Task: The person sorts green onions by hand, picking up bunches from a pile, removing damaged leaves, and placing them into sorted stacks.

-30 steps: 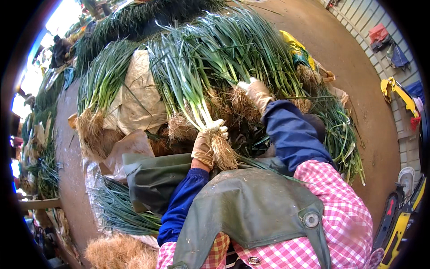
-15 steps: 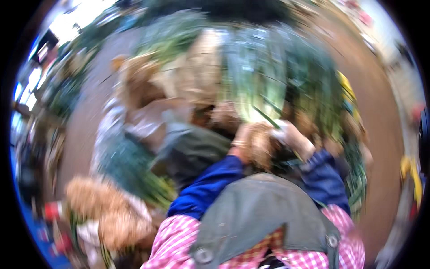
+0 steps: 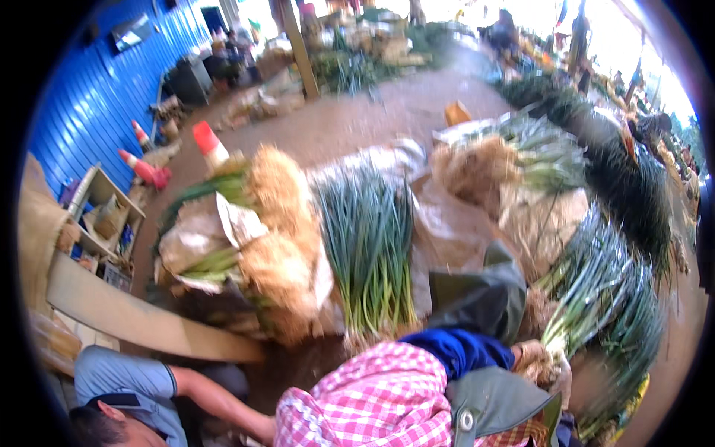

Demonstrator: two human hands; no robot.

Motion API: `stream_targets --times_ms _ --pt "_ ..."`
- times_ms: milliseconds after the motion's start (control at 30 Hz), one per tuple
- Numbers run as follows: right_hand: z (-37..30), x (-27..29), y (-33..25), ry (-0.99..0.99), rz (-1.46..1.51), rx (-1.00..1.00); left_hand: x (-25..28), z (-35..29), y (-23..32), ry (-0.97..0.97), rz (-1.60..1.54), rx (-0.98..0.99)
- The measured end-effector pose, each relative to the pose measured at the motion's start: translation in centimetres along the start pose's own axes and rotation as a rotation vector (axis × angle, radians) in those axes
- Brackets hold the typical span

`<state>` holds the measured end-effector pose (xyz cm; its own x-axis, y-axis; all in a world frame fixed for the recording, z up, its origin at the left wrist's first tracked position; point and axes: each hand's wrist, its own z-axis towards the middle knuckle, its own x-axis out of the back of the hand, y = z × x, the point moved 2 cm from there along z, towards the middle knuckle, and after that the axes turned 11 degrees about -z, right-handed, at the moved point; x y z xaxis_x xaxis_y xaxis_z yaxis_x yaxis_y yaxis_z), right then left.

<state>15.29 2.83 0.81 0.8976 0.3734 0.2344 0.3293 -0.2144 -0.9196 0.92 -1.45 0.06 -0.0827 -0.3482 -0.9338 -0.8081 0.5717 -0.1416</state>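
At the lower right, my left hand (image 3: pixel 527 354), below a blue sleeve, is closed round the root end of a bunch of spring onions (image 3: pixel 550 357). Pale stems and long green leaves fan up and right from it. My right hand (image 3: pixel 564 384) is at the other side of the same roots; its fingers are hidden. More spring onions (image 3: pixel 625 313) lie just beyond the hands. My dark green apron (image 3: pixel 488 406) covers my lap, and a checked pink sleeve fills the lower middle.
A loose row of spring onions (image 3: pixel 369 253) lies on sheeting to my left, beside tied bundles with tan roots (image 3: pixel 279 261). A co-worker (image 3: pixel 126 387) sits at lower left, one arm reaching to my sleeve. A curved wooden board (image 3: pixel 141 316), traffic cones (image 3: pixel 210 145) and a post (image 3: pixel 298 52) stand beyond.
The view has swung left, so my hands now appear farther right and lower. The co-worker, blue wall and cones have come into view. Both hands remain at the roots.
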Motion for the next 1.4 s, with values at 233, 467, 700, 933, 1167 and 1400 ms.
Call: stream_targets --times_ms 233,467,700,933,1167,1400 --pt "1.4 -3.4 -2.3 -0.026 0.067 -0.034 0.0 -0.3 1.0 0.179 0.153 -0.061" --pt "0.6 -5.6 -5.4 -0.166 0.196 0.0 0.5 -0.6 1.1 0.086 0.107 0.062" --pt "1.1 5.3 -6.3 0.216 0.321 0.08 -0.1 0.3 0.9 0.035 0.124 0.081" --pt "0.3 0.6 -6.3 0.177 0.14 -0.279 0.5 0.3 1.1 0.002 0.135 0.078" --pt "5.0 -1.2 -2.6 0.17 0.454 -0.09 1.1 0.6 0.6 -0.064 0.143 0.073" --pt "8.1 -0.2 2.8 0.259 0.556 -0.026 3.0 1.9 0.8 -0.167 0.152 0.021"
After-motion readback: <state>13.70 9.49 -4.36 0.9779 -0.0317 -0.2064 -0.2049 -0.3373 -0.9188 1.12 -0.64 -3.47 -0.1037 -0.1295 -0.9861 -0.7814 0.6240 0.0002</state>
